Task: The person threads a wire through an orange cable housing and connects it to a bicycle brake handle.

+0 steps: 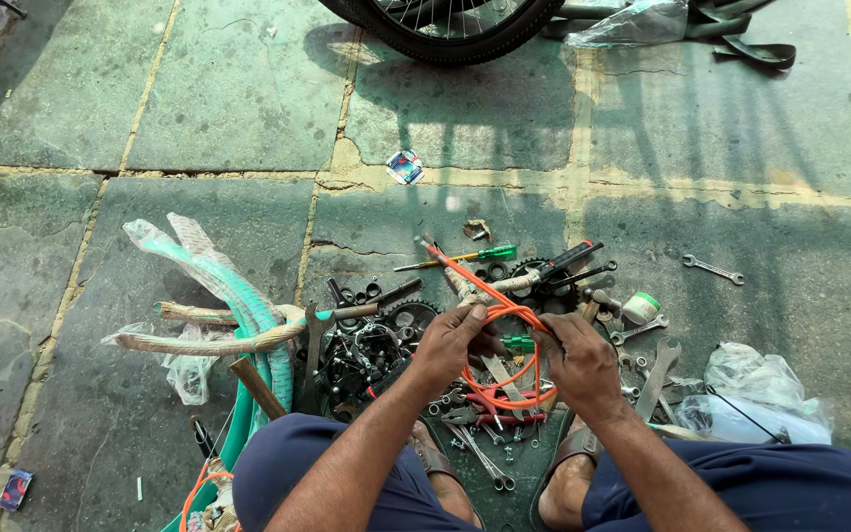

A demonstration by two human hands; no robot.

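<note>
The left hand (450,340) and the right hand (575,357) sit side by side low in the middle of the view, both clamped on a coiled orange cable (504,379). The left hand's fingers are curled shut around the coil's upper left arc, at about ten o'clock on the loop; the right hand's fingers are closed over the upper right arc, at about two o'clock. The loop hangs between and below the two hands, toward six o'clock, and one free end of the cable runs out from the left hand toward eleven o'clock, ending near a green-handled screwdriver (475,256).

Under the hands, on the stone floor (229,108), lies a heap of metal parts: toothed sprockets (411,320) at nine o'clock from the left hand, red-handled pliers (494,414) directly below the coil, and spanners (657,379) at three o'clock from the right hand. A lone spanner (713,268) lies well apart at two o'clock. Green hose in plastic wrap (243,305) lies far out at nine o'clock. A bicycle wheel (455,30) stands at twelve o'clock at the top edge.
</note>
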